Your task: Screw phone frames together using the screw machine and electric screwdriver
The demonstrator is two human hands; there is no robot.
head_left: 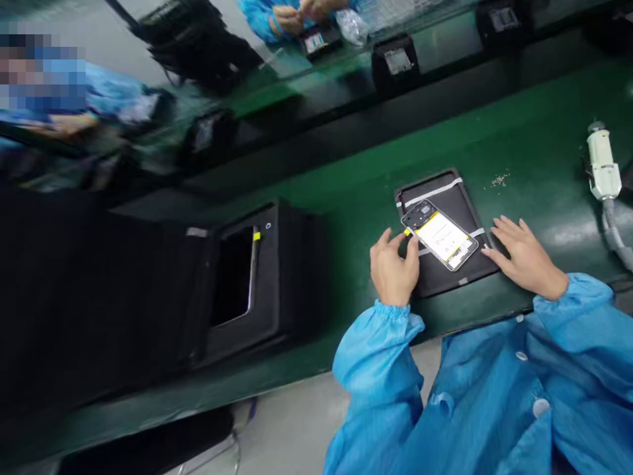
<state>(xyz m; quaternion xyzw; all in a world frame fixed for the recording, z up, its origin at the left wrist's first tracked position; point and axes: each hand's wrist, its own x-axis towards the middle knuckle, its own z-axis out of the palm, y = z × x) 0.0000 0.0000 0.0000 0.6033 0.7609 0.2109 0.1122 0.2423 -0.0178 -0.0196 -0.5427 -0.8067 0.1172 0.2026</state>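
Note:
An opened phone [440, 236], its back off and a white battery showing, lies on a black pad [445, 198] on the green belt. My left hand [394, 267] rests at the pad's left edge, fingers curled, thumb and forefinger pinched by the phone's yellow tab; what they grip is too small to name. My right hand [524, 256] lies flat and open on the pad's right edge, fingers spread, holding nothing. Both arms wear blue sleeves.
A black fixture [270, 277] with a rectangular opening stands on the belt [519, 145] to the left. A white electric screwdriver [603, 165] with a hose lies at the right. Other black fixtures line the far belt, where another person's hands [297, 14] work; a person in blue is at far left.

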